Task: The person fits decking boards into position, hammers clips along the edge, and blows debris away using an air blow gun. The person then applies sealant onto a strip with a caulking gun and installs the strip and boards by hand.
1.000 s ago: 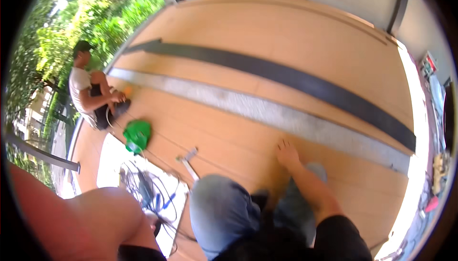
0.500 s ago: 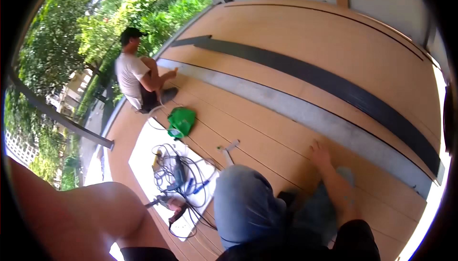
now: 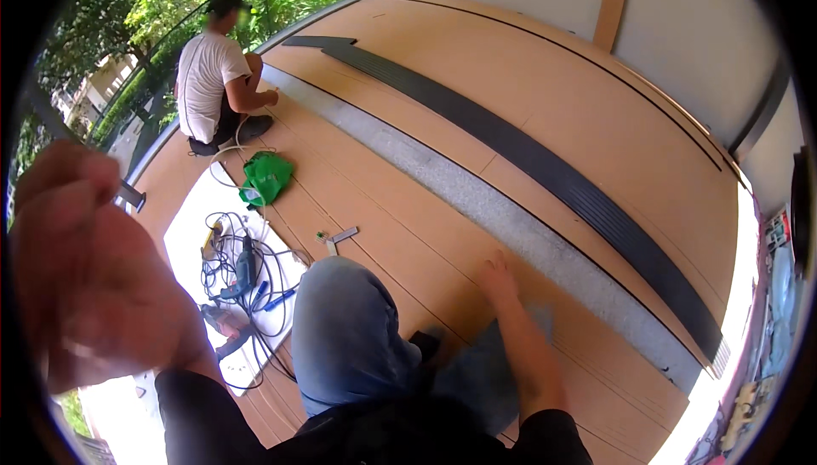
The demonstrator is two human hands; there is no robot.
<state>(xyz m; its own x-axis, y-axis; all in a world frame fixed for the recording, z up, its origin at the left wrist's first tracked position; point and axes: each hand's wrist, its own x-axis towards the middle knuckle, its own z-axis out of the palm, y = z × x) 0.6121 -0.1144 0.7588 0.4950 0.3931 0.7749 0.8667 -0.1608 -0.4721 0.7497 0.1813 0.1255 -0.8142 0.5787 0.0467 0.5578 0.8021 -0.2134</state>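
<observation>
My right hand rests on the brown decking planks, fingers spread, beside the long grey gap in the deck. Nothing shows in it. Raised close to the camera at the left is my left hand, large and blurred; its fingers look bent, but whether they hold anything is unclear. Between my knee and the white board lies a small metal square. On the white board are a blue-grey power drill, a reddish power tool, blue markers and tangled black cables.
A person in a light shirt crouches at the far left by the gap's end. Near them sits a green bag. Across the gap, a long dark ribbed board lies on the planks. A pale wall stands behind.
My view has swung right, so the scene sits further left. My left arm has shifted, bringing the left hand into view. The right hand stays on the planks.
</observation>
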